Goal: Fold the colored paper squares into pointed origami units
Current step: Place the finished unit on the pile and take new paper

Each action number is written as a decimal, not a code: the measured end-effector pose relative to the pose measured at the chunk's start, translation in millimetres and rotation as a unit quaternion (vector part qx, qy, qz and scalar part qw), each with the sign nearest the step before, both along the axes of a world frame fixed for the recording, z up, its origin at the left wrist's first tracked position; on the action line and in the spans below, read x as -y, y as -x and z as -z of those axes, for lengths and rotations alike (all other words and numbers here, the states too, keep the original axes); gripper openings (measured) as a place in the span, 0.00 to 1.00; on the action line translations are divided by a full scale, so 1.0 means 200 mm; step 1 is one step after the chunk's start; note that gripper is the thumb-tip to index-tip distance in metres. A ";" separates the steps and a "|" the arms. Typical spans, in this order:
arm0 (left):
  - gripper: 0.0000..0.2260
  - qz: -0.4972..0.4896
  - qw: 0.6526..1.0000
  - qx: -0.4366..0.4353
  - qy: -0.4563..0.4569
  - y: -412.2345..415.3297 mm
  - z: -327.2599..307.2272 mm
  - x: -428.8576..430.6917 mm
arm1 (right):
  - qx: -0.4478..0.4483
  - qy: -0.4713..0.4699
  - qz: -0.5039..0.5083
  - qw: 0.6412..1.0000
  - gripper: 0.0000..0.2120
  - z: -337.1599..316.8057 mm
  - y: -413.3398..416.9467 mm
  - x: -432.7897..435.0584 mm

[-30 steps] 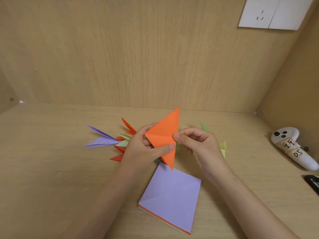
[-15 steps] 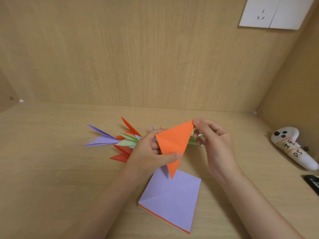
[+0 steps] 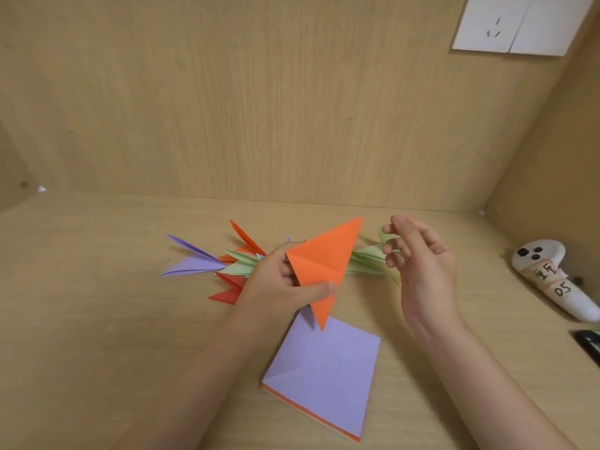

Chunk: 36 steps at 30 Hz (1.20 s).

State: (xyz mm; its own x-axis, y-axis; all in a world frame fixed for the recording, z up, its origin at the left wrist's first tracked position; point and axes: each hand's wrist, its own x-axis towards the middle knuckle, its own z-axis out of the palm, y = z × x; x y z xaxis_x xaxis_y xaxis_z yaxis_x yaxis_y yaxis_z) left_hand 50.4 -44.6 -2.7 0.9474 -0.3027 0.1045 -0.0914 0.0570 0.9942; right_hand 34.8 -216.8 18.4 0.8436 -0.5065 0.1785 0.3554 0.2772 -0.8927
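Note:
My left hand pinches a partly folded orange paper between thumb and fingers, holding it above the desk with one tip pointing down. My right hand hovers just right of the paper, fingers loosely curled, holding nothing. Below them lies a stack of paper squares with a purple sheet on top and orange edges beneath. Behind my hands lie finished pointed units: purple, red, orange and green, partly hidden by the hands.
A white controller-shaped object with a handwritten label lies at the right by the side wall. A dark object shows at the right edge. Wooden walls close the desk at back and right; a white socket plate sits high up.
My right hand has let go of the orange paper's upper tip and drawn away to the right. The left hand keeps its pinch, and the paper has tilted slightly.

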 end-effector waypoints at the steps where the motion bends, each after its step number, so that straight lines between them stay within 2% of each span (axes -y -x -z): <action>1: 0.18 -0.012 1.000 -0.003 0.017 -0.01 -0.01 -0.01 | -0.001 0.012 -0.009 1.000 0.05 0.00 0.00 -0.01; 4: 0.17 -0.038 0.998 0.000 0.043 -0.03 -0.03 -0.02 | -0.015 0.091 -0.071 0.993 0.04 0.01 0.02 -0.07; 8: 0.18 -0.047 0.997 -0.008 0.060 -0.03 -0.03 -0.02 | -0.008 0.173 -0.143 0.974 0.11 0.05 0.01 -0.13; 13: 0.17 -0.024 0.999 -0.003 0.048 -0.02 -0.02 -0.01 | 0.009 0.154 -0.170 0.973 0.15 0.07 0.00 -0.13; 17: 0.05 -0.028 0.997 -0.021 0.074 -0.01 -0.05 -0.01 | 0.030 0.138 -0.183 0.973 0.21 0.06 0.00 -0.13; 18: 0.04 -0.034 0.996 -0.026 0.080 -0.01 -0.06 -0.02 | 0.033 0.138 -0.185 0.973 0.21 0.06 0.00 -0.12; 21: 0.07 -0.062 0.995 -0.026 0.076 -0.02 -0.06 -0.04 | 0.039 0.155 -0.190 0.969 0.17 0.07 0.00 -0.12; 24: 0.07 -0.069 0.994 -0.034 0.078 -0.02 -0.05 -0.05 | 0.053 0.197 -0.192 0.960 0.07 0.07 0.01 -0.11; 30: 0.07 -0.062 0.990 -0.054 0.115 -0.02 -0.07 -0.06 | 0.057 0.276 -0.182 0.942 0.13 0.09 0.01 -0.11; 36: 0.08 -0.024 0.985 -0.084 0.150 -0.01 -0.08 -0.05 | 0.064 0.232 -0.174 0.955 0.09 0.07 0.01 -0.11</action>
